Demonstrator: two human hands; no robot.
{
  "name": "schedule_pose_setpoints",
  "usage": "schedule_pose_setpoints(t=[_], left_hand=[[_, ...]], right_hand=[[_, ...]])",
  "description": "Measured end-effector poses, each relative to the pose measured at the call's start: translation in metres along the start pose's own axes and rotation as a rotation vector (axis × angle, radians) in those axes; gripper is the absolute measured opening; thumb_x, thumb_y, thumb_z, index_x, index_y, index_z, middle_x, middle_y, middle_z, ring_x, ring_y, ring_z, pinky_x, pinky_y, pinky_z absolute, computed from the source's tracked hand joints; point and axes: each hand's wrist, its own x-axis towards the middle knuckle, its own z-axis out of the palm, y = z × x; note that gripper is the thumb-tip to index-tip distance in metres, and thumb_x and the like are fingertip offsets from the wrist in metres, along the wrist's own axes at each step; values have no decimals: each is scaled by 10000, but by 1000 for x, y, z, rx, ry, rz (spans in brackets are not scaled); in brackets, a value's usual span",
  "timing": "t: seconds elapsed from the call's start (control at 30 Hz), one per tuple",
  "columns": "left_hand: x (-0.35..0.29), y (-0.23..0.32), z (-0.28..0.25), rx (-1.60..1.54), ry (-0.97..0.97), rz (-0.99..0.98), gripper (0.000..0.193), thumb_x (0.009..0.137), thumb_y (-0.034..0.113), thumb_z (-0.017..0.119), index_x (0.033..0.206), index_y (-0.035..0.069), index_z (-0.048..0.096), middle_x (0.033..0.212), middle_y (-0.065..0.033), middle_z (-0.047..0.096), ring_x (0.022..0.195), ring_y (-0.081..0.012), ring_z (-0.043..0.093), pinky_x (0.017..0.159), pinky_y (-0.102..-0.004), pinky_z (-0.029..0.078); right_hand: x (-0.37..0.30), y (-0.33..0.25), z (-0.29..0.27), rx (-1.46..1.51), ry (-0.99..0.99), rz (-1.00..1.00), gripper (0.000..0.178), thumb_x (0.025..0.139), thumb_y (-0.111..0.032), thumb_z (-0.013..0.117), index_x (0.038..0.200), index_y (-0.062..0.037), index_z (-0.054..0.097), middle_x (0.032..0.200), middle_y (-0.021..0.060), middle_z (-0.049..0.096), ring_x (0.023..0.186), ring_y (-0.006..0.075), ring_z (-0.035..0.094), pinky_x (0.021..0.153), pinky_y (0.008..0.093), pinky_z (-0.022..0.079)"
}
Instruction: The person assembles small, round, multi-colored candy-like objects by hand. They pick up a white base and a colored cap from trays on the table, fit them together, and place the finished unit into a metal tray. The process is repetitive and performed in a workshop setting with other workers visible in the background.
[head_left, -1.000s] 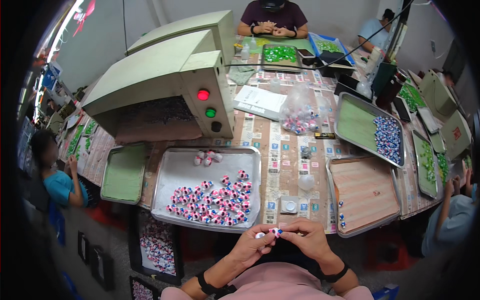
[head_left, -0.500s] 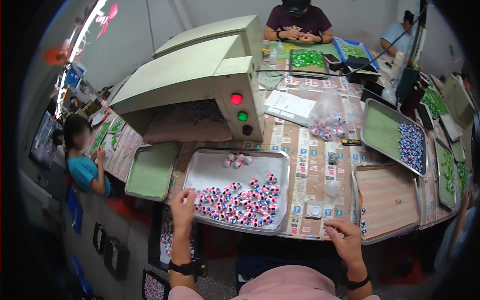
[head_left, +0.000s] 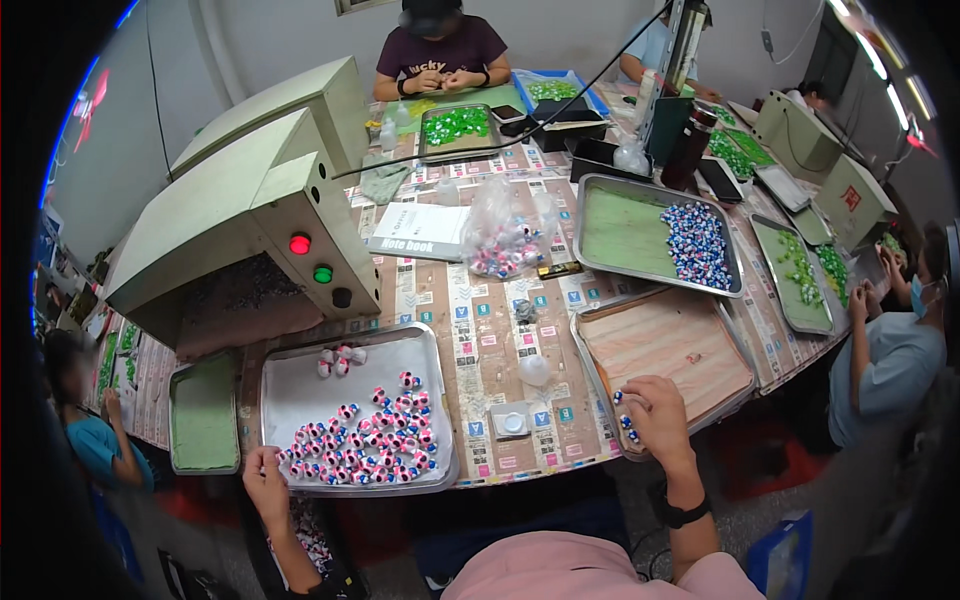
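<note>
At the near left corner of a white-lined metal tray (head_left: 300,405), my left hand (head_left: 266,487) is closed, thumb and fingertips together; whatever it may hold is hidden. Many small pink, white and blue painted pieces (head_left: 370,440) fill the tray's near half, and a few pink-and-white pieces (head_left: 342,360) sit toward its back. My right hand (head_left: 660,415) is over the left edge of a brown-lined tray (head_left: 670,340), fingers curled in, fingertips at a few small blue-and-white pieces (head_left: 628,428). Whether a piece is between those fingertips is hard to make out.
A beige box-shaped machine (head_left: 250,240) with lit buttons stands behind the white-lined tray. A green-lined tray (head_left: 620,230) of blue pieces overlaps the brown-lined one. A plastic bag (head_left: 510,225), a notebook (head_left: 420,232) and a small white container (head_left: 511,421) lie between. Co-workers sit around.
The view has swung to the right. My right hand has moved from beside the brown-lined tray onto its left edge, its fingers closing. My left hand stays by the white-lined tray, slightly lower.
</note>
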Motion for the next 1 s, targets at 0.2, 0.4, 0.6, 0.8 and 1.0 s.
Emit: schedule_pose_setpoints(t=[0.2, 0.4, 0.6, 0.8, 1.0], left_hand=[[-60, 101, 38, -975, -530, -503, 126, 983, 188, 472, 1026, 78, 517, 866, -57, 551, 627, -85, 506, 400, -185, 369], [-104, 138, 90, -1136, -1033, -683, 283, 856, -29, 504, 1139, -36, 515, 984, -192, 617, 820, -211, 617, 618, -300, 525], [-126, 158, 127, -1270, -1242, -791, 348, 984, 76, 460, 1316, -24, 432, 1294, -199, 518, 958, -163, 621, 680, -294, 542], [-135, 154, 138, -1325, -1209, -861, 394, 988, 110, 481, 1357, -12, 416, 1204, -153, 574, 861, -130, 598, 690, -264, 530], [-143, 143, 138, -1376, -1146, -800, 333, 989, 118, 492, 1304, 10, 476, 1153, -129, 603, 779, -120, 607, 684, -259, 538]], right_hand=[[10, 8, 10, 86, -133, 33, 191, 736, -2, 672, 927, -16, 674, 925, 125, 638, 853, 302, 596, 804, 360, 475], [1, -10, 11, 381, -55, 184, 144, 784, 3, 700, 926, 14, 684, 892, 69, 604, 716, 135, 598, 645, 230, 483], [-18, -46, 16, 766, -257, 296, 155, 793, 44, 697, 947, 27, 690, 978, 50, 583, 793, 92, 578, 689, 189, 461], [-21, -61, 44, 960, -425, 381, 233, 831, 31, 678, 1062, 28, 651, 991, 51, 591, 866, 107, 610, 739, 219, 511], [-6, -83, 56, 667, -369, 135, 205, 830, 15, 674, 1034, 10, 676, 933, 61, 612, 835, 119, 615, 704, 227, 499]])
